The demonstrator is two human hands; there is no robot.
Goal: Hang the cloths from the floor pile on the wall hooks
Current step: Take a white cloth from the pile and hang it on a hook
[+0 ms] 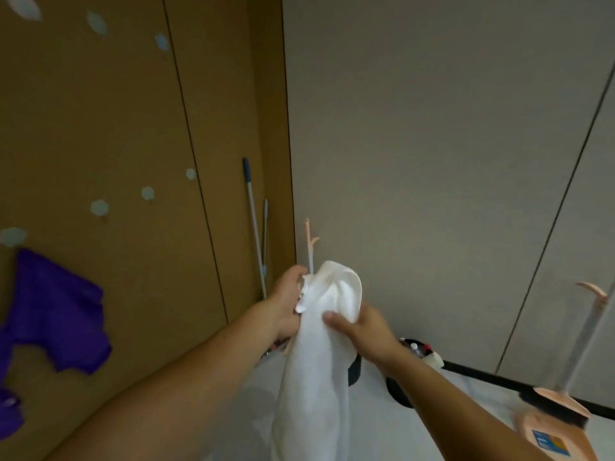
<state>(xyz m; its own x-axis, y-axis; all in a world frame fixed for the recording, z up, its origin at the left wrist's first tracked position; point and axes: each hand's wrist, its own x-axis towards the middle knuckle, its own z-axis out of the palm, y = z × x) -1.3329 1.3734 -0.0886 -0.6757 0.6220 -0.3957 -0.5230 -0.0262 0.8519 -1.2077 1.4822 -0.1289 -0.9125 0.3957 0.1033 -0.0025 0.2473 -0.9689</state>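
Observation:
A white cloth (316,354) hangs down in the middle of the view, held up by both hands near the room's corner. My left hand (285,302) grips its upper left edge. My right hand (361,331) grips the cloth's right side, with the thumb pressed on the fabric. The cloth's top bulges just below a peach-coloured hook (311,236). A purple cloth (55,314) hangs on the brown wall (100,128) at the left. Several pale round wall hooks (100,207) dot that brown wall.
A mop handle (254,227) leans in the corner by the grey wall (432,128). At the lower right stands a peach broom and dustpan (552,414) with a curved top. Dark round objects and a bottle (416,349) sit on the pale floor.

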